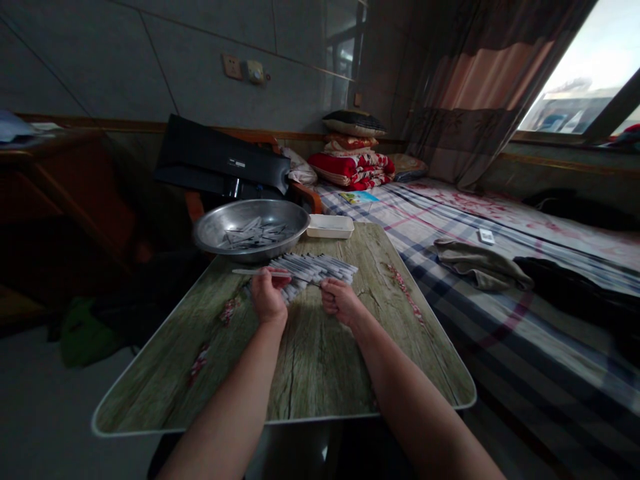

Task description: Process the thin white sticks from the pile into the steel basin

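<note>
My left hand [269, 298] is shut on a long, thin white strip [260, 272], which sticks out to the left over the wood-grain table [320, 373]. Beyond my hands lies a slanted row of similar white-grey strips [313, 269]. My right hand [340, 301] is curled shut, its fingers against the near edge of that row. A round steel bowl [251, 230] at the table's far edge holds a loose heap of more strips [255, 235]. Next to it stands a small white tray [330, 227].
A bed with a plaid sheet [500, 320] runs along the table's right side, with a folded khaki cloth [477, 265] and dark clothing [565, 287] on it. A black flat object [220, 160] stands behind the table. Dark wooden furniture [50, 193] is at left.
</note>
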A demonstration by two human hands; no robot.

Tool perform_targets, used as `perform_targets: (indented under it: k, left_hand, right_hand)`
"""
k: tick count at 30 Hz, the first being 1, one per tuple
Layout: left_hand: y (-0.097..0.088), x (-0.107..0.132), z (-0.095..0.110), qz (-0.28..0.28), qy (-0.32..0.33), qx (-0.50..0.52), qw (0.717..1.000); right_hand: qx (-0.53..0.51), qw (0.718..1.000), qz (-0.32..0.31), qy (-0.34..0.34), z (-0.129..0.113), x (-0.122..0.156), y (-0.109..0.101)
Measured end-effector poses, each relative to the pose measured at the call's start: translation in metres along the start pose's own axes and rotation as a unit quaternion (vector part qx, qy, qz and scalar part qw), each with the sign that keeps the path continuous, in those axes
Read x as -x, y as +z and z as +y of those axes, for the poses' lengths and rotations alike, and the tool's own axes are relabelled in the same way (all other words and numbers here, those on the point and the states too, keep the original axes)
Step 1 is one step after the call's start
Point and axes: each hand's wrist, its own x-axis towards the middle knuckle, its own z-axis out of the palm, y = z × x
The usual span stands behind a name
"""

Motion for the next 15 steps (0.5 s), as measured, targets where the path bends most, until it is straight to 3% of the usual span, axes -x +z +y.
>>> perform_targets:
  k: [3,5,8,11,13,15]
  left_hand:
    - [-0.002,-0.008,0.000,0.044,0.009,0.040,0.998]
    - [0.000,-0.006,0.000,0.033,-0.001,0.042,0.999]
    - [0.007,0.008,-0.002,-0.065,-0.079,0.012,0.995]
    - [0.014,0.027,-0.006,-0.188,-0.184,-0.032,0.964]
    - [0.016,0.034,-0.010,-0.215,-0.210,-0.045,0.953]
    - [0.016,0.035,-0.011,-0.189,-0.196,-0.047,0.961]
  right_hand:
    - [-0.026,0.998,0.044,-0.026,-0.003,-0.002,-0.004]
    - [-0.048,0.997,0.050,-0.044,-0.003,-0.003,-0.005]
    - [-0.070,0.995,0.025,-0.064,-0.003,-0.002,-0.003]
    - [-0.054,0.997,-0.005,-0.061,-0.002,0.001,0.002]
    - [-0.033,0.998,-0.027,-0.048,0.000,0.002,0.004]
    - [-0.017,0.998,-0.043,-0.033,0.001,0.004,0.005]
